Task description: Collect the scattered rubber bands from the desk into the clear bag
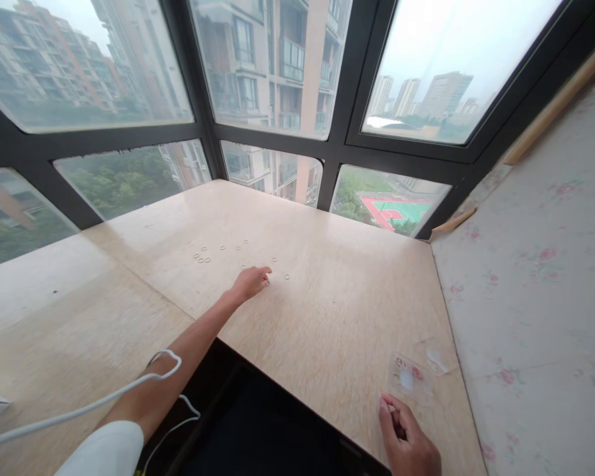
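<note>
My left hand (252, 282) reaches out over the pale tabletop, its fingers curled together and the index finger poking forward. Just under its fingertips a thin ring-like edge shows, too small to tell whether it is gripped. Several thin small rings lie flat nearby: one ring (286, 277) to the right of the hand, another (274, 260) just beyond it, and a loose group (201, 260) to its left. My right hand (409, 436) rests closed near the front right, with anything inside hidden. Before it lies a clear plastic box (421, 391) holding small ring-shaped and red items.
A crumpled clear wrapper (436, 361) lies beside the box. A dark flat screen-like panel (258, 416) is at the front edge. A white cable (89, 402) crosses my left forearm. Windows and a flowered wall (530, 297) border the tabletop (327, 317).
</note>
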Demonstrator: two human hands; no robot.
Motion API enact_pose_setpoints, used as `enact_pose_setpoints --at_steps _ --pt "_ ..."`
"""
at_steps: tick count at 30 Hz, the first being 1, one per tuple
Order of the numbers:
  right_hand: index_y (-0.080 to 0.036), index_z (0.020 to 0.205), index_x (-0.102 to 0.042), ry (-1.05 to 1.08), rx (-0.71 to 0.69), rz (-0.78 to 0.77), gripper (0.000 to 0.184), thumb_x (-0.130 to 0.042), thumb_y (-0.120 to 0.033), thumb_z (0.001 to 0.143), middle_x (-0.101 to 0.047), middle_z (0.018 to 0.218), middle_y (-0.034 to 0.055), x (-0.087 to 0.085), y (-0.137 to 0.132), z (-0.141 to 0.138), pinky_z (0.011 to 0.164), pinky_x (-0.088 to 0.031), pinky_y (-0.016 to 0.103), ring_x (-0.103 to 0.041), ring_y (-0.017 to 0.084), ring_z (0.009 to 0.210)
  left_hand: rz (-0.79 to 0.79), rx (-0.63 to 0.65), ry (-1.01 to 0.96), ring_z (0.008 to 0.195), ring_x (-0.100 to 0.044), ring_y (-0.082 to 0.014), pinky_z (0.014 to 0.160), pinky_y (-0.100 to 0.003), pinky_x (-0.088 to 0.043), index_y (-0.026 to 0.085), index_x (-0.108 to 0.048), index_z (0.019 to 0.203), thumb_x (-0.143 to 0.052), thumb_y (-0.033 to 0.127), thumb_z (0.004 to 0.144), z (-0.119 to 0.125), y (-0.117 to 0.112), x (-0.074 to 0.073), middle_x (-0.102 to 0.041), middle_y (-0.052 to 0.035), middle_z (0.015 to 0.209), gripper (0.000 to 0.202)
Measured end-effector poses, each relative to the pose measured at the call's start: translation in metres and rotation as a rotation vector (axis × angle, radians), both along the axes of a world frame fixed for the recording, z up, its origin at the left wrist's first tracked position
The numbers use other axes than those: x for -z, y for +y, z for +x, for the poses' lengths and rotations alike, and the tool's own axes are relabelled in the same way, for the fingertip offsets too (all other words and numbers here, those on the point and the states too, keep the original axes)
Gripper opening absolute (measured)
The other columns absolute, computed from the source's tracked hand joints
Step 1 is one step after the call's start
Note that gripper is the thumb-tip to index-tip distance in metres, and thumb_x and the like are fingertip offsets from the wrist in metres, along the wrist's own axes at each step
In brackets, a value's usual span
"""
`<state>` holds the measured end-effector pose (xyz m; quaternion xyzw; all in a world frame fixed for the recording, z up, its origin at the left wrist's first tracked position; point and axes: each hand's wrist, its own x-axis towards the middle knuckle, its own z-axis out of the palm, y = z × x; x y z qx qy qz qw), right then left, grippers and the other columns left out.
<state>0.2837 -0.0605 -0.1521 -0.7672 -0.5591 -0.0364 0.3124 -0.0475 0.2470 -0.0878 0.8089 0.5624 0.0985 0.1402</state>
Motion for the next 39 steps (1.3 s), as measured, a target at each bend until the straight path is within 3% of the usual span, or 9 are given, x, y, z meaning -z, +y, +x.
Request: enact_pose_setpoints --at_steps 6,14,19,23,27,31,36,39 --pt "-0.020 0.083 -0.073 0.010 0.002 -0.004 0.055 -0.036 -0.060 0.089 -0.067 0.057 0.0034 -0.010 0.002 -0.007 0.042 -0.044 0.022 -0.064 0.017 0.047 -0.024 0.117 0.153 0.084 -0.062 -0.0224 0.073 -0.028 -0.042 0.023 -0.062 0.109 -0.054 0.011 0.073 0.004 0.012 -0.010 -0.069 -0.0061 0.086 0.039" --pt "-0.018 0.082 -0.072 -0.027 0.016 0.030 0.059 -0.032 -0.061 0.090 -0.066 0.055 0.0027 -0.016 0.004 -0.014 0.044 -0.043 0.023 -0.063 0.015 0.046 -0.058 0.207 0.143 0.075 -0.060 -0.0194 0.065 -0.026 -0.041 0.020 -0.064 0.097 -0.055 0.010 0.065 -0.009 0.024 -0.017 -0.068 -0.0038 0.080 0.034" --pt "-0.019 0.081 -0.073 -0.031 0.029 0.034 0.058 -0.032 -0.060 0.090 -0.066 0.055 0.0035 -0.013 0.004 -0.013 0.044 -0.042 0.023 -0.063 0.016 0.046 -0.083 0.212 -0.137 0.067 -0.058 -0.0142 0.061 -0.023 -0.043 0.016 -0.064 0.085 -0.056 0.010 0.062 -0.018 0.022 -0.016 -0.065 -0.0016 0.073 0.024" --pt "-0.019 0.083 -0.072 -0.033 0.043 0.030 0.057 -0.033 -0.060 0.090 -0.065 0.054 0.0034 -0.012 0.004 -0.013 0.044 -0.041 0.024 -0.062 0.017 0.046 -0.208 0.163 -0.444 0.068 -0.061 -0.0138 0.061 -0.022 -0.047 0.014 -0.063 0.081 -0.060 0.016 0.064 -0.007 0.014 -0.018 -0.066 -0.0022 0.072 0.017" --pt "-0.018 0.084 -0.072 -0.017 0.056 0.005 0.055 -0.033 -0.056 0.092 -0.064 0.055 0.0035 -0.014 0.005 -0.016 0.047 -0.040 0.024 -0.062 0.017 0.047 -0.368 0.125 -0.693 0.070 -0.065 -0.0144 0.064 -0.024 -0.051 0.013 -0.064 0.084 -0.062 0.019 0.068 0.027 -0.003 -0.029 -0.068 -0.0040 0.070 0.017" --pt "-0.018 0.087 -0.071 0.012 0.051 -0.027 0.046 -0.036 -0.047 0.093 -0.065 0.058 0.0037 -0.017 0.006 -0.019 0.051 -0.041 0.023 -0.061 0.015 0.049 -0.453 0.161 -0.810 0.071 -0.066 -0.0143 0.068 -0.025 -0.053 0.012 -0.066 0.087 -0.064 0.020 0.069 0.079 -0.030 -0.038 -0.071 -0.0054 0.074 0.020" --pt "-0.018 0.088 -0.070 0.072 0.060 -0.065 0.037 -0.039 -0.039 0.093 -0.065 0.060 0.0029 -0.023 0.007 -0.020 0.054 -0.040 0.022 -0.060 0.014 0.052 -0.545 0.358 -0.820 0.073 -0.066 -0.0152 0.067 -0.024 -0.052 0.012 -0.068 0.085 -0.063 0.023 0.073 0.157 -0.072 -0.033 -0.071 -0.0053 0.075 0.017" --pt "-0.019 0.089 -0.069 0.106 0.065 -0.076 0.033 -0.041 -0.036 0.092 -0.065 0.060 0.0020 -0.026 0.008 -0.022 0.055 -0.040 0.022 -0.060 0.014 0.053 -0.476 0.529 -0.760 0.072 -0.065 -0.0151 0.064 -0.024 -0.050 0.014 -0.071 0.083 -0.063 0.024 0.075 0.200 -0.099 -0.027 -0.071 -0.0054 0.077 0.015"
